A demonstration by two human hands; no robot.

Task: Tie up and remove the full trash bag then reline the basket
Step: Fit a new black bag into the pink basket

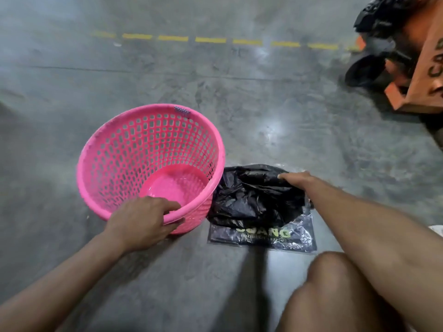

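- Bare knee, near right, bent above the concrete floor; the person's two forearms reach away from the camera on either side of it.
- Left hand, near centre-left: fingers curled over the near rim of the basket, thumb outside the wall, gripping it.
- Right hand, right of centre: fingers closed on a fold at the far edge of the black bag, pinching the film.
- Printed packet, flat on the floor, dark with pale lettering partly covered; it lies under the black bag's near edge, just right of the basket.
- Black bag, crumpled and loose, resting on the packet and touching the basket's right wall.
- Pink basket, round, perforated plastic, on the floor left of centre and tilted with its mouth toward the camera; unlined, solid pink bottom showing, small patterned tag on the far rim.
- Orange cardboard box, far right, with dark lettering, part cut off by the frame.
- Black bags, bulging, heaped against the box's left side.
- Dashed yellow line, far, running across the floor.
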